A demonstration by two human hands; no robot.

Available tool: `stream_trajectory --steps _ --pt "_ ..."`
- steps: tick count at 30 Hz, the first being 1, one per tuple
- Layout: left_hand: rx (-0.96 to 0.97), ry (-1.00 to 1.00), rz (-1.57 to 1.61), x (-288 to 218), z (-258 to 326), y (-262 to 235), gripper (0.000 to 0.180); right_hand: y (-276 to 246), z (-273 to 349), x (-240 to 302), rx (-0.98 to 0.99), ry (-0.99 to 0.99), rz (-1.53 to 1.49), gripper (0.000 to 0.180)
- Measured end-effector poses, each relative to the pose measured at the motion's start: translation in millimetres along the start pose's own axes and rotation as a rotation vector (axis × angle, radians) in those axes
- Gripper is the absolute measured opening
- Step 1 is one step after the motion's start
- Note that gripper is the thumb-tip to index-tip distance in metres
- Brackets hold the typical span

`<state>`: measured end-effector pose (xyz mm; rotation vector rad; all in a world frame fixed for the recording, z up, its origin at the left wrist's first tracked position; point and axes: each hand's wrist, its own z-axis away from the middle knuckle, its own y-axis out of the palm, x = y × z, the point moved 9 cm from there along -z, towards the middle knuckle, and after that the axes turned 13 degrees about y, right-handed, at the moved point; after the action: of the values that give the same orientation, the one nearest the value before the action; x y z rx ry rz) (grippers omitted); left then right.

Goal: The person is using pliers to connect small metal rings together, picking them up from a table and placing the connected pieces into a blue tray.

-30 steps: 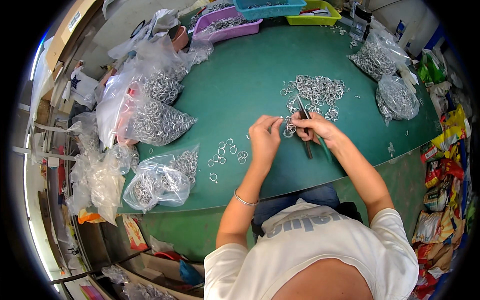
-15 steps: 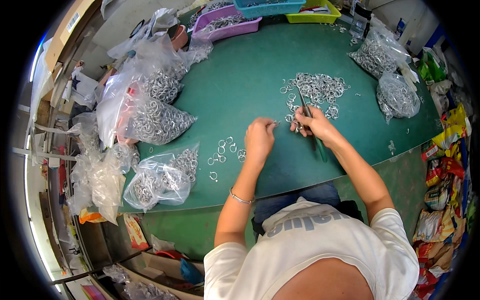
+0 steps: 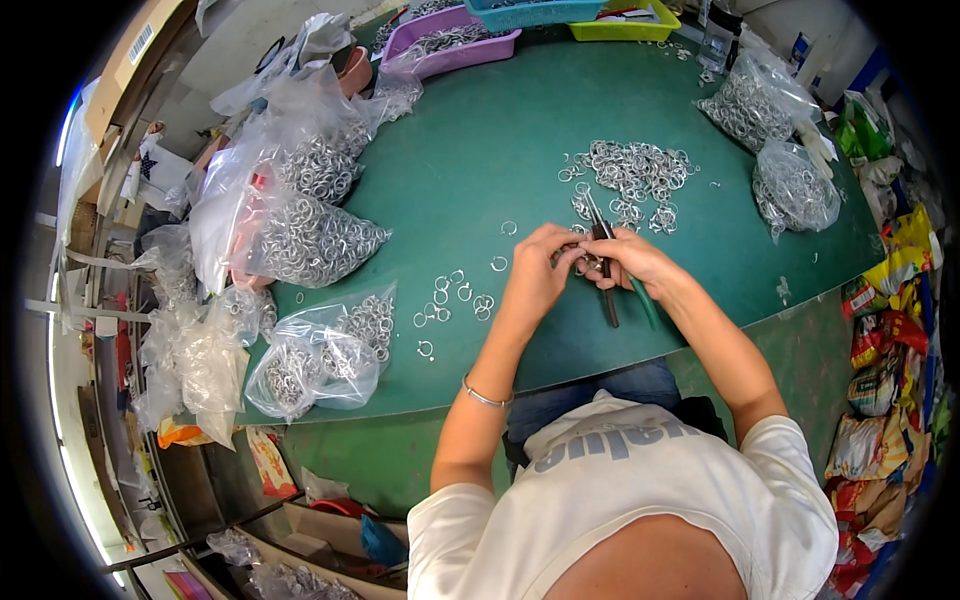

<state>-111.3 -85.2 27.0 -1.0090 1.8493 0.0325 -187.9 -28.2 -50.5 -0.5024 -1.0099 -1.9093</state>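
A pair of pliers with a green handle is gripped in my right hand, its jaws pointing away from me. Small metal pieces show by that hand's curled fingers. My left hand meets it at the pliers, thumb and fingers pinched together; whatever they hold is too small to make out. Just beyond both hands lies a heap of silver metal rings, with a few looser ones at its near side. Left of my left hand, several single rings are scattered on the green tabletop.
Clear bags of rings crowd the left side, and another bag sits at the near left edge. Two more bags stand at the right. Purple, blue and yellow-green trays line the back.
My left hand has moved right to meet my right hand at the pliers. A ring now lies just beyond where the left hand was, and another shows beside it. The pliers' handles look wider apart.
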Motion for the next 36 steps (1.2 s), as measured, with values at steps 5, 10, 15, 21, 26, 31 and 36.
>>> stream_trajectory --steps 5,10,15,21,26,31,36 --pt "-0.058 0.009 -0.077 11 1 -10 0.021 8 15 8 0.073 -0.028 -0.071 0.022" --pt "0.058 0.201 -0.229 -36 -9 5 0.026 -1 27 19 -0.086 -0.027 0.258 0.037" --pt "0.079 0.195 -0.221 -15 -9 7 0.019 8 34 27 -0.104 -0.129 0.224 0.035" --pt "-0.172 -0.524 0.710 50 17 12 0.012 -3 31 32 -0.279 -0.256 0.519 0.022" --pt "-0.248 -0.550 0.657 46 19 5 0.015 -10 45 46 -0.575 -0.462 0.834 0.015" --pt "-0.353 -0.503 0.506 51 23 -10 0.016 8 58 42 -0.625 -0.261 1.160 0.018" --pt "-0.436 -0.524 0.640 50 30 0 0.014 12 58 34 -0.728 -0.278 1.255 0.021"
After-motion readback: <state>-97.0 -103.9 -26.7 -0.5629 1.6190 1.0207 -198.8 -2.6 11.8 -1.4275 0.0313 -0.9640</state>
